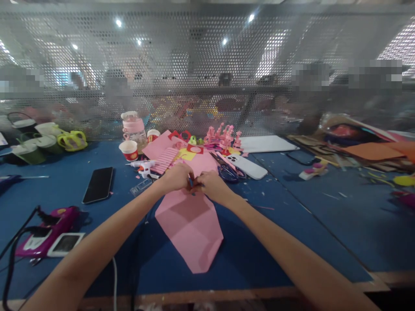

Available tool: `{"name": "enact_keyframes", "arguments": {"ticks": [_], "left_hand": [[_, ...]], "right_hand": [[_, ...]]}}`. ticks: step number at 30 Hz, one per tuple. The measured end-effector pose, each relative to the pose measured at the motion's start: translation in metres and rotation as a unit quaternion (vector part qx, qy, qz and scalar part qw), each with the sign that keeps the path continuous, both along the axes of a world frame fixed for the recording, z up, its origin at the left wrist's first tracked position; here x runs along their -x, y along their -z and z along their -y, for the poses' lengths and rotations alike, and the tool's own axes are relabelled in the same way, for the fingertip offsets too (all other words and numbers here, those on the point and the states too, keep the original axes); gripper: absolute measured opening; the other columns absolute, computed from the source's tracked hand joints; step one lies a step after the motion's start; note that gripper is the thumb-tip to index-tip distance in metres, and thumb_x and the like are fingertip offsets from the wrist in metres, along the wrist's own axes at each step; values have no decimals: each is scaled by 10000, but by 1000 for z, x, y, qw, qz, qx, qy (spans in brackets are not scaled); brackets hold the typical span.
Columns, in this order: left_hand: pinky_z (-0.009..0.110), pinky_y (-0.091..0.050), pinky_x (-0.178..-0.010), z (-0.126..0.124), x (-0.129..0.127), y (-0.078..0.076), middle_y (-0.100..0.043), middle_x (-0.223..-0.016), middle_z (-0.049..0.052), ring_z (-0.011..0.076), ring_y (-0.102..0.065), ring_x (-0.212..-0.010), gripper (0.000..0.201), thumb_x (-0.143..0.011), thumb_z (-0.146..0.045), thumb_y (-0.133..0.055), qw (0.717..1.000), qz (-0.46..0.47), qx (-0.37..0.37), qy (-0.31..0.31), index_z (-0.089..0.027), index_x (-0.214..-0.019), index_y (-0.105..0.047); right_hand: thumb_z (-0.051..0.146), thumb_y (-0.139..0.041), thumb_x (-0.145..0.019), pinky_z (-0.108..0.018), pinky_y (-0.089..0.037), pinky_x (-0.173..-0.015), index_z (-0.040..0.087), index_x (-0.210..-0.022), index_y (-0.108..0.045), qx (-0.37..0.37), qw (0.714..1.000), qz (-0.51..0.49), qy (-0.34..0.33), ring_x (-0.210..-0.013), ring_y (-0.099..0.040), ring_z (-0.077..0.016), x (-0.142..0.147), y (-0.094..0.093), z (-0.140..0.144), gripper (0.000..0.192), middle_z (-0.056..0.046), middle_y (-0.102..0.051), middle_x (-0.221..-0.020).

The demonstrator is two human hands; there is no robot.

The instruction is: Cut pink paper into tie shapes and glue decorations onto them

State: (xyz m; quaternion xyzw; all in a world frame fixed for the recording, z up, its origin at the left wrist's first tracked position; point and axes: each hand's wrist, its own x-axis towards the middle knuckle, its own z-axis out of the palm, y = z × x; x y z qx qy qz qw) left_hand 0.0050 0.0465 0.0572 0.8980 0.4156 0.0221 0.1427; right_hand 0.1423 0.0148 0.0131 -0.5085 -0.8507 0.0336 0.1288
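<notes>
Above the middle of the blue table, my left hand (pixel 178 177) and my right hand (pixel 212 186) meet, fingertips bent inward and nearly touching. The fingers of both are closed in a pinch. Whatever is between them is too small or hidden to name. Directly under the hands, a cut sheet of pink paper (pixel 193 231) with angled corners lies towards the near edge. Its top end is covered by my fingers. Just beyond are more pink paper pieces (pixel 204 162) and a yellow paper piece (pixel 188 154). A white glue gun (pixel 145 167) lies left of my left hand.
Scissors (pixel 228 172) and a white phone (pixel 248 166) lie right of the hands. On the left are a black phone (pixel 98 185), a purple power strip (pixel 53 231) with cables, and paper cups (pixel 129 150). A perforated metal screen (pixel 194 56) stands behind; cardboard (pixel 311 147) lies right.
</notes>
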Motion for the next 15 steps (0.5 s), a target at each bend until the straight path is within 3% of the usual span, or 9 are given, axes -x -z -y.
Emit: {"name": "enact_keyframes", "arguments": {"ticks": [10, 15], "left_hand": [[229, -409, -552, -7, 5, 15, -646, -613, 19, 166, -601, -634, 234, -534, -114, -633, 997, 40, -62, 16, -121, -764, -673], [230, -426, -576, -7, 8, 9, -643, -604, 28, 153, -600, -607, 196, -576, -43, -541, 996, 59, -69, 7, -105, -723, -655]], "right_hand": [[372, -655, -692, -211, -301, -538, 144, -734, -700, 92, 992, -73, 34, -609, -567, -128, 4, -12, -1, 236, -58, -673, -673], [332, -681, -660, -207, -314, -528, 131, -718, -706, 158, 986, -59, 15, -595, -540, -124, 10, -27, -15, 211, -56, -664, -668]]}}
